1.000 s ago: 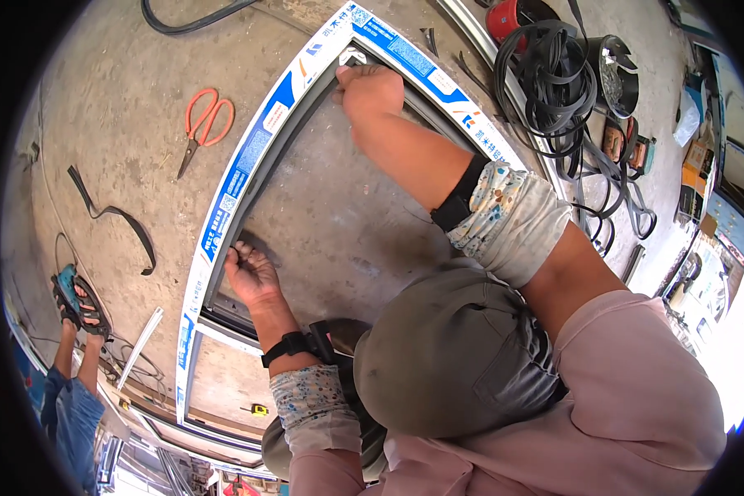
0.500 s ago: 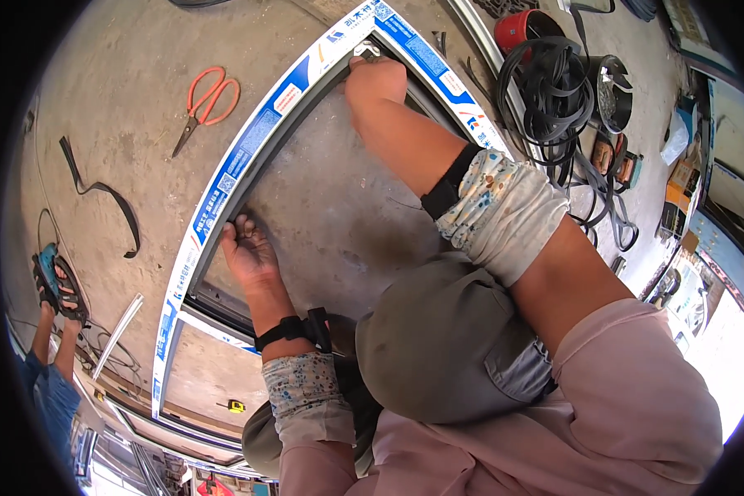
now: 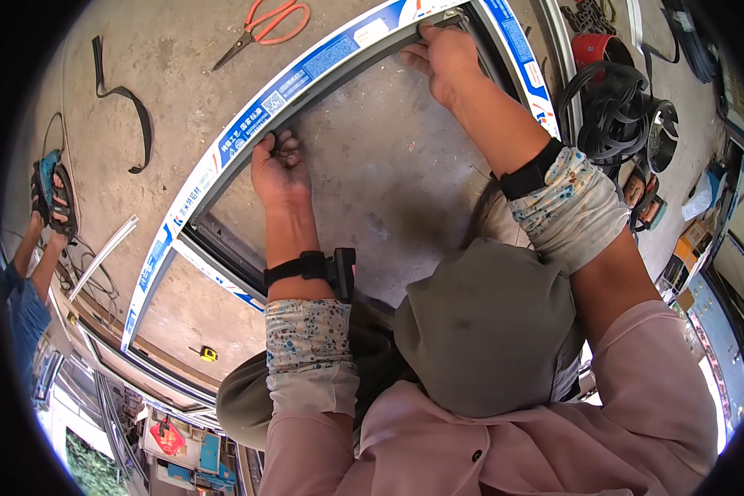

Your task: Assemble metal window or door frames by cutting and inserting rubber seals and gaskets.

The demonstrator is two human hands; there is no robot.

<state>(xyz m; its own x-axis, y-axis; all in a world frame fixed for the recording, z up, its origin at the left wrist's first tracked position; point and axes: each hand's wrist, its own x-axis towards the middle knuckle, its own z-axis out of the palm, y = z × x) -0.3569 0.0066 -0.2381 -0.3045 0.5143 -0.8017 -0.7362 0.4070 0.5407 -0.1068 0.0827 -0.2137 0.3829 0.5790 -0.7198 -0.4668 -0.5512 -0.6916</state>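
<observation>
A large window frame [image 3: 312,69] lies on the floor, its top faces covered with blue and white printed film and its inner sides dark. My left hand [image 3: 281,174] is at the inner edge of its long left side, palm partly up, fingers curled and thumb against the dark edge. Whether a thin strip sits between those fingers is hidden. Farther along, near the far corner, my right hand [image 3: 453,64] grips the same inner edge with thumb and forefinger, the other fingers bent under. A small metal piece [image 3: 455,15] shows in that corner.
Red-handled scissors [image 3: 264,25] and a loose black strip [image 3: 136,112] lie left of the frame. To the right, a tangle of black strips [image 3: 612,112] hangs over buckets. A yellow tape measure [image 3: 208,354] lies nearer. At far left are another person's feet in sandals [image 3: 56,198].
The whole view has shifted, with the frame higher and turned. My left hand has moved along the inner edge toward the far corner; my right hand has drawn back slightly from that corner.
</observation>
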